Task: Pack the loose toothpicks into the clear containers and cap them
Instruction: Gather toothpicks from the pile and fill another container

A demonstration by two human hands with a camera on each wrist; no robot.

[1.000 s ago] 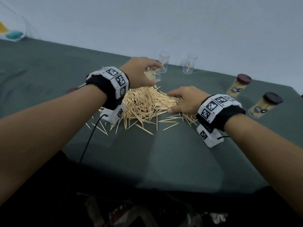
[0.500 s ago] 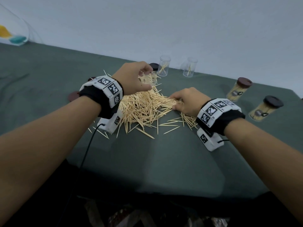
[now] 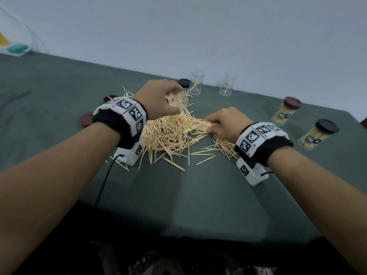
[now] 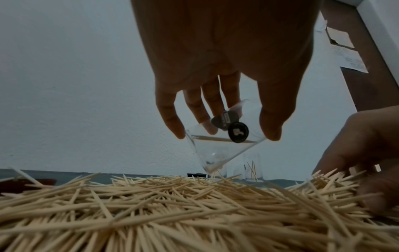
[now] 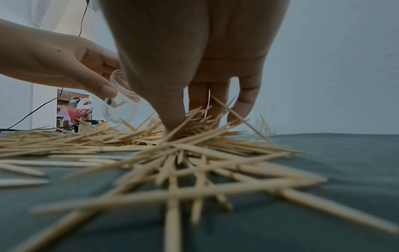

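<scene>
A large heap of loose toothpicks (image 3: pixel 168 133) lies on the green table (image 3: pixel 188 195). Just above the heap's far side, my left hand (image 3: pixel 172 102) grips a tilted clear container (image 3: pixel 179 100) by its rim; the left wrist view shows that container (image 4: pixel 222 148) holding one or two toothpicks. My right hand (image 3: pixel 210 126) is on the heap's right edge. In the right wrist view its thumb and fingers (image 5: pixel 172 119) dig into the toothpicks (image 5: pixel 194 134) and pinch a bunch.
Two open clear containers (image 3: pixel 196 82) (image 3: pixel 228 84) stand at the back with a few toothpicks inside. Two full capped containers (image 3: pixel 286 114) (image 3: pixel 315 135) stand at the right. A black lid (image 3: pixel 183 82) and two brown lids (image 3: pixel 110 98) (image 3: pixel 86 120) lie around the heap.
My left hand has brought the clear container nearer and lower over the heap. My right hand's fingers have gone from flat on the toothpicks to curled in on them.
</scene>
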